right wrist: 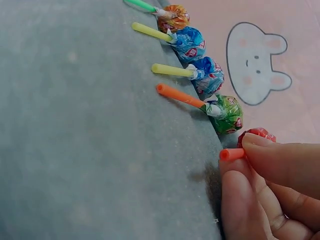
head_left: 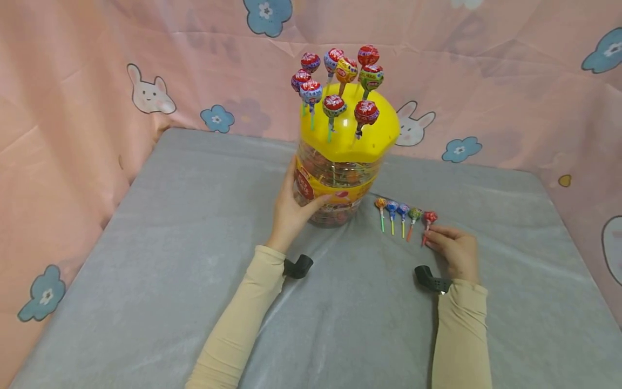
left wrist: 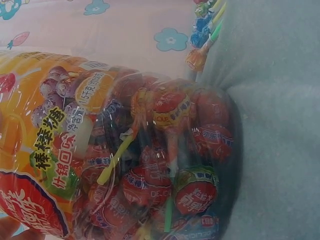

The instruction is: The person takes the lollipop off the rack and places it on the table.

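Note:
My left hand (head_left: 290,208) grips the side of a big clear candy jar (head_left: 335,186) with a yellow lid (head_left: 374,129). Several wrapped lollipops, among them a yellow one (head_left: 346,70), stand upright in the lid. Through the jar's wall, more lollipops (left wrist: 145,185) show in the left wrist view. Between thumb and fingers, my right hand (head_left: 457,251) pinches the stick of a red lollipop (head_left: 430,217), close over the table. Beside it lie a green lollipop (right wrist: 227,115), two blue ones (right wrist: 207,75) and an orange one (right wrist: 173,18), in a row to the jar's right.
A grey cloth covers the table (head_left: 194,270). Behind and at the sides hangs a pink curtain (head_left: 194,48) printed with rabbits and blue flowers. Each wrist wears a black camera mount, such as the left one (head_left: 298,266).

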`<action>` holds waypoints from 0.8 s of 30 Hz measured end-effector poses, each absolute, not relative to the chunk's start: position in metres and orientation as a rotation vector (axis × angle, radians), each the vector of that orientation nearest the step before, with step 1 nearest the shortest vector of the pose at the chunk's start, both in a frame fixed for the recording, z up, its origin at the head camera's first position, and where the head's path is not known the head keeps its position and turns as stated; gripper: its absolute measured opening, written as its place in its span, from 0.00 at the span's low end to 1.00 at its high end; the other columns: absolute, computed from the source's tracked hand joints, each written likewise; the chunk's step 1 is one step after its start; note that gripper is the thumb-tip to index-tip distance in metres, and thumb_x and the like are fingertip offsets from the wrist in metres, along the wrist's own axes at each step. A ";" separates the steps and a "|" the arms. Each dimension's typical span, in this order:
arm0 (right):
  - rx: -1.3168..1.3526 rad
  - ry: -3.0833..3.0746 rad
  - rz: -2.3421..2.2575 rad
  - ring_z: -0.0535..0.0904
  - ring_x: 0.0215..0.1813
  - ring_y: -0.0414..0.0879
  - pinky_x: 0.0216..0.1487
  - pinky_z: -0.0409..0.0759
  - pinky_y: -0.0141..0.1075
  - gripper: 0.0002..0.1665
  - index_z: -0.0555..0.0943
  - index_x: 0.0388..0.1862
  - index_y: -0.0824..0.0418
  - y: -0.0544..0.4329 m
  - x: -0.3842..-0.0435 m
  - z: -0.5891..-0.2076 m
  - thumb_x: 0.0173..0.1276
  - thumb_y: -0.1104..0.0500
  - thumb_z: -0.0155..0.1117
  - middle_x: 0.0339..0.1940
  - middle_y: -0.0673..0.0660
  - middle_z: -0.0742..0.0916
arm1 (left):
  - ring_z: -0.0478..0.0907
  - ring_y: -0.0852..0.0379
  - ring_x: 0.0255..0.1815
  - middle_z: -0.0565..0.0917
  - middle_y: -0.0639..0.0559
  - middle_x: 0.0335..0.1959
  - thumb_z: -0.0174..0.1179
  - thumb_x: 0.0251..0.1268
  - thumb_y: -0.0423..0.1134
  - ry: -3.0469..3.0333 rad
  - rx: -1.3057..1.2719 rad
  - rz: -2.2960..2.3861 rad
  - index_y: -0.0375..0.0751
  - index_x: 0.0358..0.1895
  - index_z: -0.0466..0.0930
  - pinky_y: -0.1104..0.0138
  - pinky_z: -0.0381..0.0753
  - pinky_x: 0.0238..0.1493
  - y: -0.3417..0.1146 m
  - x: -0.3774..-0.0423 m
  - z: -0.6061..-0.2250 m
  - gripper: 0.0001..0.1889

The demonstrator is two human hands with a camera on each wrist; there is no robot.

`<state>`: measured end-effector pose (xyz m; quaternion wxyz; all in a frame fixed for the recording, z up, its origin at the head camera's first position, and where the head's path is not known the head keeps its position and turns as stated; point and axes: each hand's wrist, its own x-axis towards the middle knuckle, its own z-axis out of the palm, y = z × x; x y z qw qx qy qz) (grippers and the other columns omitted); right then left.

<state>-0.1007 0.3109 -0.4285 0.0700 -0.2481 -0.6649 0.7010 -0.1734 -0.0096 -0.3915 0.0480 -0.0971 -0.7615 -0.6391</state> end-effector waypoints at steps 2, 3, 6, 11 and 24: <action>-0.735 -2.000 2.120 0.82 0.24 0.35 0.29 0.81 0.25 0.19 0.85 0.21 0.53 0.311 -0.101 -0.429 0.59 0.77 0.62 0.21 0.45 0.86 | 0.58 0.55 0.70 0.59 0.49 0.72 0.71 0.53 0.42 -2.326 -0.294 -1.947 0.50 0.76 0.44 0.58 0.66 0.65 -0.010 -0.174 -0.392 0.51; -0.731 -2.000 2.124 0.82 0.24 0.35 0.29 0.81 0.25 0.19 0.85 0.21 0.53 0.311 -0.101 -0.429 0.59 0.77 0.62 0.21 0.45 0.86 | 0.58 0.55 0.70 0.59 0.49 0.72 0.71 0.53 0.42 -2.327 -0.292 -1.947 0.50 0.76 0.44 0.58 0.66 0.64 -0.010 -0.174 -0.392 0.51; -0.737 -2.008 2.115 0.82 0.25 0.35 0.29 0.81 0.25 0.19 0.85 0.22 0.54 0.311 -0.101 -0.429 0.59 0.77 0.62 0.22 0.45 0.86 | 0.58 0.55 0.69 0.59 0.48 0.72 0.71 0.53 0.42 -2.322 -0.301 -1.946 0.49 0.76 0.44 0.58 0.67 0.64 -0.010 -0.174 -0.392 0.51; -0.781 -2.055 2.042 0.82 0.25 0.34 0.29 0.81 0.25 0.18 0.85 0.22 0.53 0.309 -0.102 -0.429 0.59 0.75 0.63 0.21 0.44 0.85 | 0.59 0.54 0.69 0.59 0.48 0.72 0.71 0.53 0.42 -2.312 -0.305 -1.954 0.49 0.76 0.44 0.58 0.69 0.62 -0.010 -0.174 -0.393 0.51; -0.822 -2.116 1.955 0.81 0.24 0.33 0.29 0.80 0.24 0.14 0.84 0.24 0.56 0.305 -0.102 -0.426 0.58 0.75 0.63 0.20 0.42 0.85 | 0.59 0.55 0.69 0.60 0.48 0.71 0.71 0.52 0.42 -2.312 -0.307 -1.942 0.49 0.76 0.45 0.59 0.69 0.62 -0.009 -0.174 -0.393 0.52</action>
